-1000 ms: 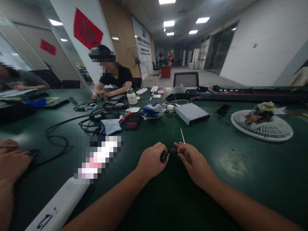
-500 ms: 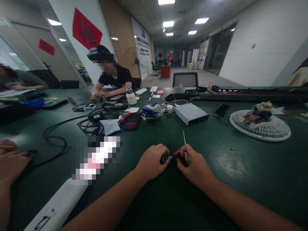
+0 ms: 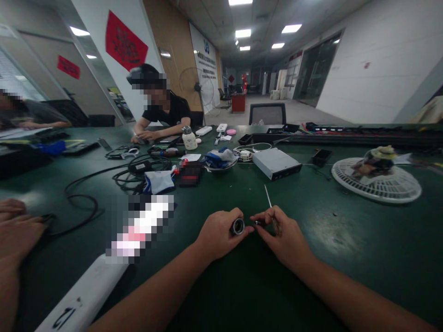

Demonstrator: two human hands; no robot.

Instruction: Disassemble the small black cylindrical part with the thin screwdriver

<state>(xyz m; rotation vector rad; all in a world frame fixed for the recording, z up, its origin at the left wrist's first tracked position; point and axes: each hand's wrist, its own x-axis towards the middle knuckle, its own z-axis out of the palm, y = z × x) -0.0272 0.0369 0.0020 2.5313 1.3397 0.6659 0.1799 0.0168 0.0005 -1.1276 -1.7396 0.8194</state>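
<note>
Metal cylinder (image 3: 237, 226) in left hand (image 3: 219, 235), screwdriver (image 3: 269, 203) right hand (image 3: 285, 240)

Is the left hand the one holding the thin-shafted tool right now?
No, the right hand grips the thin-shafted tool, while the left hand holds a dark cylindrical part.

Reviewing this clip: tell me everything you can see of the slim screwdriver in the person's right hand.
The slim screwdriver sits in the person's right hand, its handle partly hidden by the fingers. The visible part of the handle looks amber-brown, perhaps plastic. A thin, pale metal shaft extends from it, tilted up and away from the person, above the dark green workbench. The tip is too small to make out its shape. Only the hand visibly touches the screwdriver.
</note>
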